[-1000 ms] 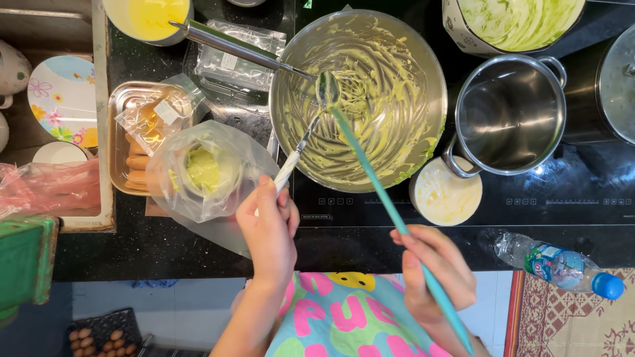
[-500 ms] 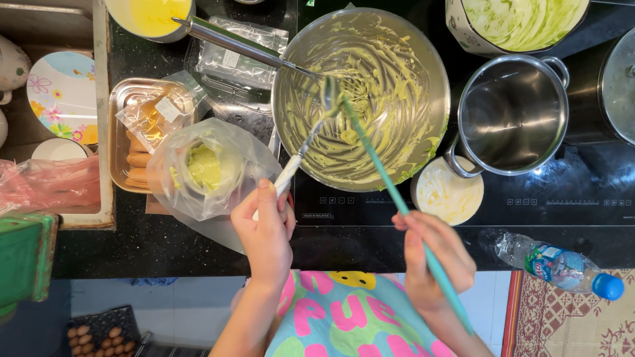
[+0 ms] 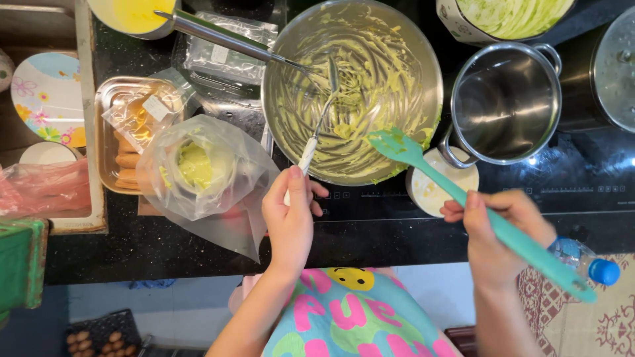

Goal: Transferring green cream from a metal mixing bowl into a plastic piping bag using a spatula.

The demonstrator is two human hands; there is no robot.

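Now, hands: two, both the person's own, both closed on tools
Left hand (image 3: 289,221): its grip is wrapped round the white handle of a metal whisk (image 3: 323,116), whose wire head lies inside the mixing bowl (image 3: 428,79)
Right hand (image 3: 497,226): its grip is closed round the handle of a teal spatula (image 3: 456,192); the smeared blade sits over the bowl's near right rim
Mixing bowl: one, round, steel, streaked inside with pale green batter, on the black table (image 3: 165,248)
Steel pots: one empty with a loop handle (image 3: 506,102) just right of the bowl; the edge of another (image 3: 615,66) at far right
Small white cup (image 3: 433,188): one, creamy inside, between bowl and pot, partly under the spatula
Saucepan (image 3: 132,13): one, top left, yellow liquid inside, long steel handle reaching to the bowl's rim
Clear plastic bag (image 3: 205,175): one, crumpled, left of the left hand, green batter inside
Metal tray (image 3: 109,139): one, rectangular, holding finger biscuits in a clear packet (image 3: 142,112) with a small white label
Flat clear packet (image 3: 228,49): one, above the bag, white label at its middle
Patterned tub (image 3: 512,16): one, top right, holding pale green shreds
Floral plate (image 3: 46,99): one, far left
Water bottle (image 3: 585,261): one, clear, blue cap, lying just beside the right hand
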